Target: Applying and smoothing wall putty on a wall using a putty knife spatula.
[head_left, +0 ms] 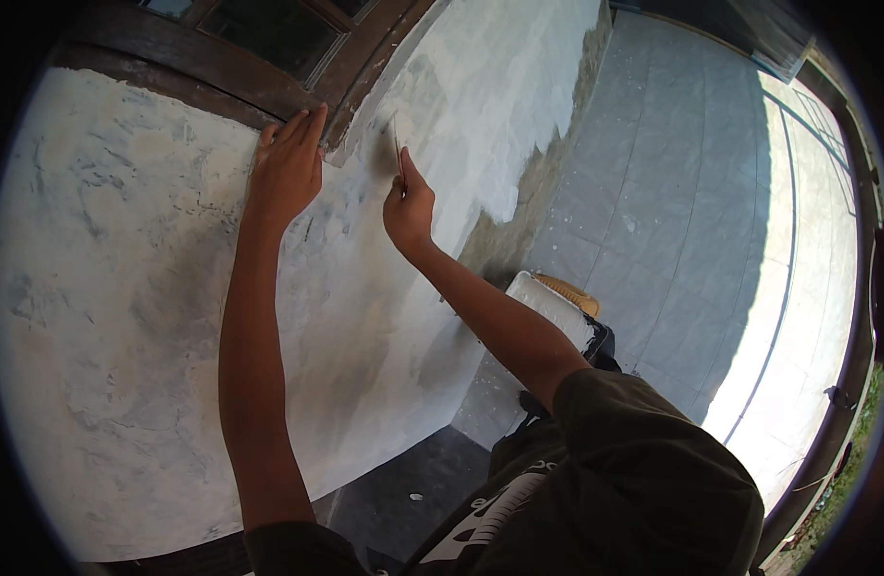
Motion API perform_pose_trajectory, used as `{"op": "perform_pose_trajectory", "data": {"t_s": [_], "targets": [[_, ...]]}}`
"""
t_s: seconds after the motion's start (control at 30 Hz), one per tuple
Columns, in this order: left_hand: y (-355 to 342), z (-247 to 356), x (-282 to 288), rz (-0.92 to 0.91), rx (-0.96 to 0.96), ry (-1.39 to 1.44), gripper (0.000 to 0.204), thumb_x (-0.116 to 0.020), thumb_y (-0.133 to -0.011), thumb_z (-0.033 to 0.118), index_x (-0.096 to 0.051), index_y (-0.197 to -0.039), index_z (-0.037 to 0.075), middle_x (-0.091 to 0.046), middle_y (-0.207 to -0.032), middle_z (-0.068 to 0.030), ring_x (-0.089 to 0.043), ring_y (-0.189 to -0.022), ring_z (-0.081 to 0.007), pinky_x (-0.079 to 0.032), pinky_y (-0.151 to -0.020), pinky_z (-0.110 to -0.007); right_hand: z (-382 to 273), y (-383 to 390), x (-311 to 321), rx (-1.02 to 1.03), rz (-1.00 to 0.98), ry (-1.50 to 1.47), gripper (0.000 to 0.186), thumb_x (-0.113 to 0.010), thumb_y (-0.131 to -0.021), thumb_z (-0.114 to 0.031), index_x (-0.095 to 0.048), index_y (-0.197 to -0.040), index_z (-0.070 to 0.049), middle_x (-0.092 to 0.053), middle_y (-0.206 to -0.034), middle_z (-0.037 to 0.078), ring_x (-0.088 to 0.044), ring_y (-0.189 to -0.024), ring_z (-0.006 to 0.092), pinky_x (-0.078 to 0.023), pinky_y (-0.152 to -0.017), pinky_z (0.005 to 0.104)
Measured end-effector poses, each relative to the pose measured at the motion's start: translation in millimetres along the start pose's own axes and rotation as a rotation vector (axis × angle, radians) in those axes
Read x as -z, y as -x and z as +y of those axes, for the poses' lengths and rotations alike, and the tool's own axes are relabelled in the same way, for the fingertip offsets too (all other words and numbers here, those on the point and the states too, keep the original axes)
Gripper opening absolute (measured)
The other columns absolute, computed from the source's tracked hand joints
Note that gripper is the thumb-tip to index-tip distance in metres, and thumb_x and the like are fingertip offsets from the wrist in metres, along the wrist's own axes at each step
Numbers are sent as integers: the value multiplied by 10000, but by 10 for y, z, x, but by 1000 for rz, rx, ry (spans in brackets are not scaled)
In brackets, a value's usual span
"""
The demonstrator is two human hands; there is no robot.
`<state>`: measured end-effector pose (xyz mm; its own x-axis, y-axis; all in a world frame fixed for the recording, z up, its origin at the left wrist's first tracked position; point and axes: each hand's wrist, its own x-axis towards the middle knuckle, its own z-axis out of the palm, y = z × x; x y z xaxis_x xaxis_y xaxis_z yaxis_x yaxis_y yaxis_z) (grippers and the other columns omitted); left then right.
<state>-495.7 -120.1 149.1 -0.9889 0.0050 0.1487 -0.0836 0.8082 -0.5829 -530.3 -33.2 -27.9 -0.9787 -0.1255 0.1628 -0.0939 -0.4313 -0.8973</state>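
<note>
My left hand (290, 171) rests with its fingers stretched out on the lower corner of a brown wooden window frame (240, 82). My right hand (410, 206) is closed on a thin putty knife (398, 144), seen edge-on, its blade pointing up close to the wall. Whether the blade touches the surface I cannot tell. Around both hands the wall (106, 317) carries an uneven white coat with grey patches and smears. Just right of the frame's corner, the wall turns away along a narrow side edge.
A white tray or tub (549, 302) stands on the floor by my right forearm, with a tan ribbed object (569, 293) beside it. Grey floor tiles (653, 192) run along the wall, with bare grey-brown wall at its base. Bright sunlight covers the floor's right edge.
</note>
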Motion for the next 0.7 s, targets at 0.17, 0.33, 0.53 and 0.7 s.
{"op": "perform_pose_trajectory", "data": {"t_s": [0.17, 0.33, 0.53, 0.7], "targets": [[150, -85, -104, 4, 16, -15, 561, -551, -939, 145, -376, -1465, 56, -532, -1401, -136, -488, -1312, -243, -306, -1109, -459, 1, 905, 319, 309, -660, -28, 564, -471, -825, 176, -508, -1352, -20, -506, -1399, 207, -460, -1322, 379, -363, -1126, 432], [12, -80, -148, 101, -10, 3, 552, -549, -949, 182, -383, -1463, 71, -553, -1370, -142, -520, -1276, -264, -327, -1097, -473, 515, 1581, 1500, -531, -704, -153, 251, -503, -920, 46, -630, -1135, 31, -667, -904, 72, -653, -972, 169, -508, -913, 321], [79, -178, -272, 163, -3, 37, 552, -540, -959, 228, -380, -1462, 66, -576, -1331, -149, -550, -1226, -285, -342, -1080, -470, 111, 1153, 2010, -1047, -432, -595, 224, -528, -915, 47, -593, -1129, 32, -648, -1078, 122, -662, -976, 261, -551, -919, 407], [50, -160, -309, 211, 26, 53, 560, -540, -959, 250, -377, -1460, 61, -587, -1306, -153, -568, -1191, -293, -355, -1064, -473, 31, 987, 2207, -988, -345, -562, 178, -554, -924, -6, -602, -1095, -6, -654, -1035, 104, -665, -928, 244, -556, -901, 406]]}}
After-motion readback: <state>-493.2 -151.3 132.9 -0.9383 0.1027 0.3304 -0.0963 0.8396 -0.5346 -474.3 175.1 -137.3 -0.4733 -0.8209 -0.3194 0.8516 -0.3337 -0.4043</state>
